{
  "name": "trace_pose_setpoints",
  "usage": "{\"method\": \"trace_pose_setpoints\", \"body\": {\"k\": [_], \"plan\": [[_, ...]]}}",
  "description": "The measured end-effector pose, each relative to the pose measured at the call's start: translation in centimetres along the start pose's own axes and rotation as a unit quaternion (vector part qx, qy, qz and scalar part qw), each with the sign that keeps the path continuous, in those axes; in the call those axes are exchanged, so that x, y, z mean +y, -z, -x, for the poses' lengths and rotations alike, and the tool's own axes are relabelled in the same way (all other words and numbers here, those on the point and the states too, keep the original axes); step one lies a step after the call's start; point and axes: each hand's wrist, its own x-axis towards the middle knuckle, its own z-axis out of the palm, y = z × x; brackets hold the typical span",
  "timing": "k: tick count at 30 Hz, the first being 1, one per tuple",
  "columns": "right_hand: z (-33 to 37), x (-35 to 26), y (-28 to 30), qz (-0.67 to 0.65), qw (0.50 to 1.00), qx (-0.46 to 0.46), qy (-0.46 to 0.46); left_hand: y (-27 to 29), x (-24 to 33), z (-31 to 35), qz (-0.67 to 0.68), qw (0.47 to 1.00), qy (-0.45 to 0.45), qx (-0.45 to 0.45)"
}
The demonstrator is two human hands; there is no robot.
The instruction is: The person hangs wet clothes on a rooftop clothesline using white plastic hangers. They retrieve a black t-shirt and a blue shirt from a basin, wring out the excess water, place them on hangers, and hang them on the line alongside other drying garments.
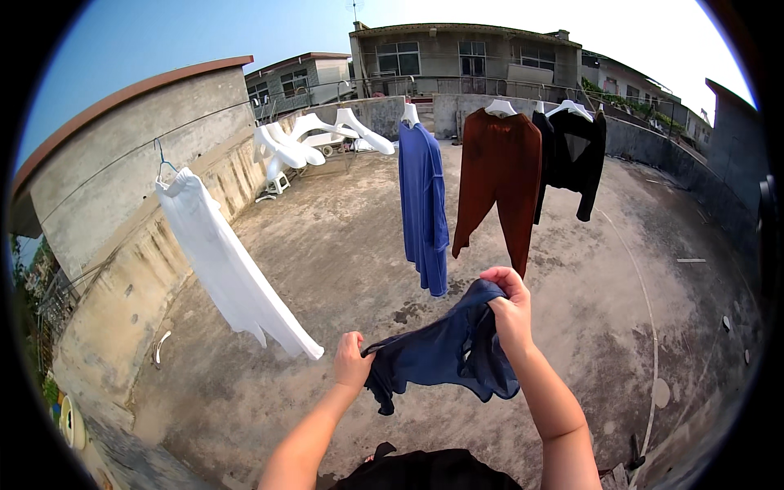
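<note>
A dark navy garment (pixel 437 351) of thin cloth is stretched between my two hands in front of my body; its exact kind I cannot make out. My left hand (pixel 353 361) is closed on its left end. Higher up, my right hand (pixel 510 306) grips the upper right edge, and the loose cloth hangs in folds below. Beyond the cloth, a blue long garment (pixel 423 204) and a pair of rust-brown trousers (pixel 496 180) hang from white hangers on the line. To the left hangs a white garment (pixel 220 253) on a blue hanger (pixel 163 159).
Several bare white hangers (pixel 314 135) hang on the line between the white and blue garments. A black top (pixel 576 151) hangs at the right. Concrete walls (pixel 163 318) enclose the rooftop floor (pixel 343 245). A white hanger-like piece (pixel 162 347) lies by the left wall.
</note>
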Motion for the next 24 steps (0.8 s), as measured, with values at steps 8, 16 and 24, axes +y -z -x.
{"method": "trace_pose_setpoints", "body": {"k": [8,16,24], "plan": [[0.9,3.4,7.1,0.38,0.919,-0.081,-0.071,-0.4,-4.5,-2.4,0.423,0.858,0.284,-0.067],[2.3,6.1,14.3,0.5,0.851,-0.069,-0.145,4.3,1.3,-4.9,-0.007,0.934,-0.061,-0.352],[2.3,1.6,9.1,0.506,0.862,0.001,0.031,6.0,5.4,-8.5,0.058,0.994,-0.069,-0.062]]}}
